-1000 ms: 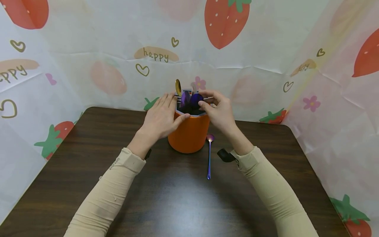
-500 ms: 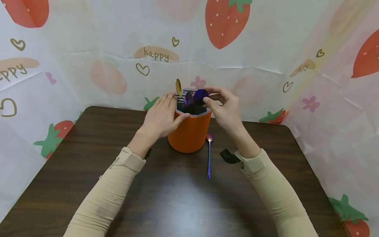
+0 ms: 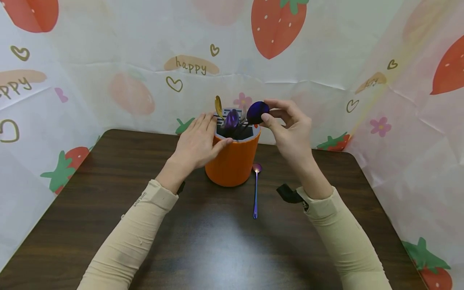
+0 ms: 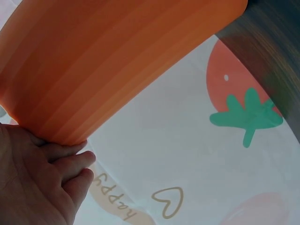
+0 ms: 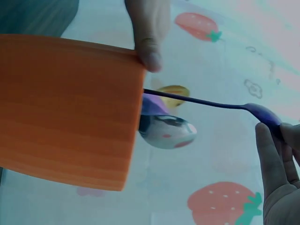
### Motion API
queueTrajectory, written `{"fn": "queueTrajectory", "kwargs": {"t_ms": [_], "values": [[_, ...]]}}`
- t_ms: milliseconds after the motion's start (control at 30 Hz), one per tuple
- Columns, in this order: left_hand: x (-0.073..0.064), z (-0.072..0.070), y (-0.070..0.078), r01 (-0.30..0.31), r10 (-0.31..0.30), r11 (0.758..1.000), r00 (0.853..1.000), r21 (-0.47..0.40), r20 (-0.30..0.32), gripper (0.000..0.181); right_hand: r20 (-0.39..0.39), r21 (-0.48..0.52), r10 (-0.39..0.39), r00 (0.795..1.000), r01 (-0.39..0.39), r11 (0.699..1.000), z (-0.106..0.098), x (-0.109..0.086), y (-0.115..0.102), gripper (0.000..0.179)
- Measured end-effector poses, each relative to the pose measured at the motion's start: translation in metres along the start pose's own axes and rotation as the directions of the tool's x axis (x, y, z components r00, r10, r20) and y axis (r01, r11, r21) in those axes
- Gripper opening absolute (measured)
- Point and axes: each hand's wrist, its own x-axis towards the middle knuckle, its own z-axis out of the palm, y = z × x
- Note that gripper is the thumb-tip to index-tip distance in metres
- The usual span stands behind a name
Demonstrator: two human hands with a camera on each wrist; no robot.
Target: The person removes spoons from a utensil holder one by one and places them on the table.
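My right hand [image 3: 290, 125] pinches the bowl of a dark blue-purple spoon [image 3: 257, 112] between thumb and fingers, above the right side of an orange bucket [image 3: 230, 163]. In the right wrist view the spoon's thin handle [image 5: 201, 100] still runs into the bucket's mouth. My left hand [image 3: 197, 141] rests on the bucket's left rim and side with its fingers straight and its thumb along the front rim. Bowls of a gold spoon [image 3: 218, 106], a purple spoon [image 3: 232, 119] and a silver spoon [image 5: 168, 132] stick out of the bucket. Their handles are mostly hidden inside.
Right of the bucket, a long-handled purple-blue spoon [image 3: 255, 191] lies on the dark wooden table [image 3: 163, 241], its bowl toward the back. A strawberry-printed cloth [image 3: 319, 48] hangs behind the table and along both sides.
My right hand has moved up and to the right, drawing the dark blue-purple spoon higher out of the bucket. The left hand has stayed on the bucket.
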Motion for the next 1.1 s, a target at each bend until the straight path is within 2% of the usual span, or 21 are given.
{"fn": "queueTrajectory", "kwargs": {"t_ms": [233, 500, 733, 867, 1000, 1100], "values": [[0.0, 0.0, 0.001, -0.003, 0.003, 1.0, 1.0, 0.006, -0.002, 0.094, -0.06, 0.102, -0.081, 0.995, 0.087, 0.991, -0.013, 0.0, -0.013, 0.031], [0.0, 0.001, 0.001, 0.001, -0.001, 1.0, 1.0, -0.003, -0.001, 0.093, -0.21, 0.211, -0.078, 0.975, 0.124, 0.97, -0.029, -0.005, -0.029, 0.031], [-0.001, 0.0, 0.0, 0.003, -0.003, 1.0, 1.0, 0.002, 0.002, 0.093, -0.331, 0.339, -0.04, 0.943, 0.159, 0.927, -0.046, -0.012, -0.037, 0.03], [0.0, 0.0, 0.0, 0.0, 0.0, 1.0, 1.0, 0.007, 0.002, 0.093, -0.389, 0.368, -0.014, 0.921, 0.169, 0.914, -0.058, -0.016, -0.039, 0.031], [0.001, 0.0, 0.0, -0.001, 0.001, 1.0, 1.0, 0.007, 0.001, 0.093, -0.408, 0.37, 0.016, 0.913, 0.15, 0.917, -0.068, -0.021, -0.033, 0.03], [0.0, 0.001, 0.0, -0.001, 0.001, 1.0, 1.0, 0.001, -0.003, 0.093, -0.396, 0.365, 0.065, 0.916, 0.093, 0.926, -0.075, -0.028, -0.023, 0.029]]}}
